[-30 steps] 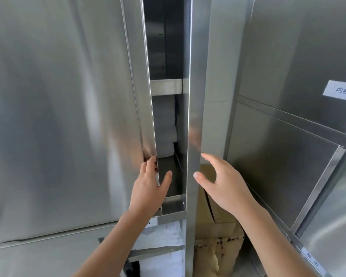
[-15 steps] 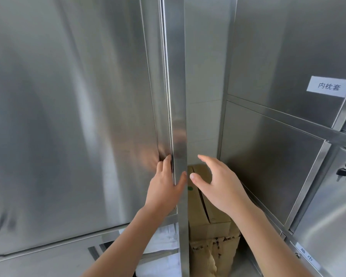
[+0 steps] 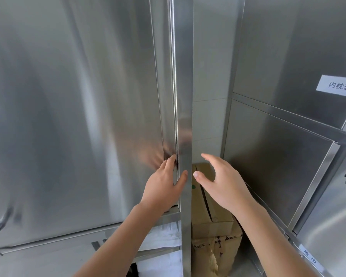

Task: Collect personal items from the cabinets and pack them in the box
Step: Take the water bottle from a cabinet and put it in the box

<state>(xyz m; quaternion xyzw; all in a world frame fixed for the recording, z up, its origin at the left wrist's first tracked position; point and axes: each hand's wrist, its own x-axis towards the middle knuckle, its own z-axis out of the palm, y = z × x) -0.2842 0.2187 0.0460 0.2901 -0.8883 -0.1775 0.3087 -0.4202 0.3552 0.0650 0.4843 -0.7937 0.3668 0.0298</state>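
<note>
Stainless-steel cabinets [image 3: 288, 47] fill the view on both sides of a tiled corner. No personal items are visible; judged from the layout, they lie behind the closed doors. The left cabinet door [image 3: 78, 116] sits against the upright post [image 3: 185, 96] and appears shut. The left hand [image 3: 162, 188] lies flat on the door's free edge, fingers straight, fingertips at the seam, thumb on the post; it grips nothing. The right hand [image 3: 224, 182] hovers just beside the post, fingers spread and relaxed, empty. Stacked cardboard cartons [image 3: 210, 222] stand in the gap between the cabinet runs, below the right hand; whether one is the packing box cannot be told. Handling note: the door is probably stiff sheet metal, smooth and slippery, with no handle visible at this edge. Take hold by hooking the fingertips behind the free vertical edge near the seam; a flat palm is likely to slide. Expect a light swing on hinges and a thin edge.
</note>
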